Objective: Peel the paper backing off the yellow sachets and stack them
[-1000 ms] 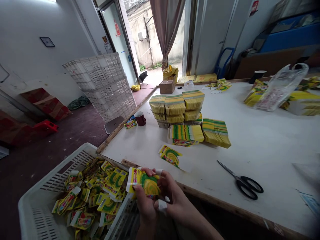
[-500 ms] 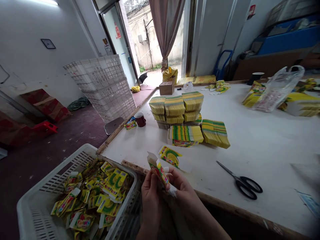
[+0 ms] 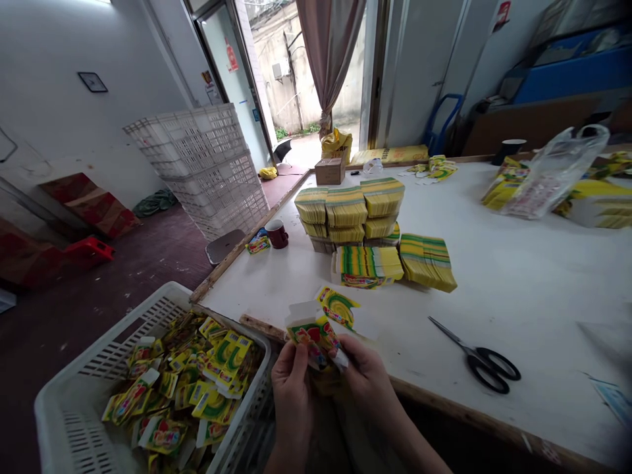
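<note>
A small yellow, green and red printed carton [image 3: 307, 331] with white flaps at its top is held between my hands, over the table's near edge. The thumb and fingers of my left hand [image 3: 291, 375] are closed on its left side. My right hand [image 3: 364, 368] grips its right side; something white shows at these fingertips, and I cannot tell whether it is a flap or another thing. Just beyond, a flat carton [image 3: 338, 307] lies on the white table [image 3: 385, 329]. Behind it are bundles of flat cartons [image 3: 371, 264], beside more bundles [image 3: 427, 261] and a stacked pile [image 3: 345, 207].
Black-handled scissors [image 3: 486, 365] lie to the right. At lower left, a white plastic basket [image 3: 64, 395] holds many small cartons. A dark red mug [image 3: 277, 234] stands near the table's left edge. A clear plastic bag [image 3: 553, 178] sits at the back right.
The carton has turned so its printed face and top flaps show more broadly. My left hand has shifted slightly left, and my right hand has rotated a little with the carton.
</note>
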A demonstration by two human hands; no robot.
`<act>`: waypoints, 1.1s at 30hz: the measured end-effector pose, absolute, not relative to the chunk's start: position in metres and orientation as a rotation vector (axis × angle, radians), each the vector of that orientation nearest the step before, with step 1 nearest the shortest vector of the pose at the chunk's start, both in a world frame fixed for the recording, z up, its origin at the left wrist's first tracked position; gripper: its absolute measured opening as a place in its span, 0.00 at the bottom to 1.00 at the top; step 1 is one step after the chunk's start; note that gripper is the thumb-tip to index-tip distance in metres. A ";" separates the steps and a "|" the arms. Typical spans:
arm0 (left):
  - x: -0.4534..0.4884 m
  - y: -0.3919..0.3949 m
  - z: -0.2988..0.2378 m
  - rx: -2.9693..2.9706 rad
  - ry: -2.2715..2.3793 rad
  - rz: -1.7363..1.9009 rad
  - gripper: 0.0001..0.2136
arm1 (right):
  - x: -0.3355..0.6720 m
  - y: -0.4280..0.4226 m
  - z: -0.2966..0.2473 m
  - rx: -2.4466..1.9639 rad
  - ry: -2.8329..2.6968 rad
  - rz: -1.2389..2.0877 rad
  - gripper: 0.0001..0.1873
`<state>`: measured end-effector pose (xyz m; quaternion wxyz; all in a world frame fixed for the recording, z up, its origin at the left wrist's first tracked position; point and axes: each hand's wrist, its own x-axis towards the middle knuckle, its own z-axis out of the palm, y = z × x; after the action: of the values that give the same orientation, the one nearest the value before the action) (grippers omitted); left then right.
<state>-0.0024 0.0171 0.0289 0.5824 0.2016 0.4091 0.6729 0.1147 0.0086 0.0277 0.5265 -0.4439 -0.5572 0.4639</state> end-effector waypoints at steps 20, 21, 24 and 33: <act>-0.045 0.015 0.060 1.650 1.271 0.851 0.31 | 0.138 -0.003 0.038 -1.114 -1.825 0.417 0.30; -0.041 0.013 0.055 1.662 1.320 0.891 0.31 | 0.138 -0.003 0.032 -1.163 -1.662 0.481 0.35; -0.033 0.006 0.041 1.718 1.310 0.956 0.35 | 0.137 0.001 0.019 -1.150 -1.278 0.984 0.38; -0.026 -0.003 0.040 1.979 1.141 0.889 0.26 | 0.123 0.001 0.032 -0.860 -0.957 1.659 0.32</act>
<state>-0.0259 -0.0029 0.0400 0.3384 0.7598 0.4379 0.3412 0.1233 0.0011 0.0319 0.4979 -0.3552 -0.3951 0.6854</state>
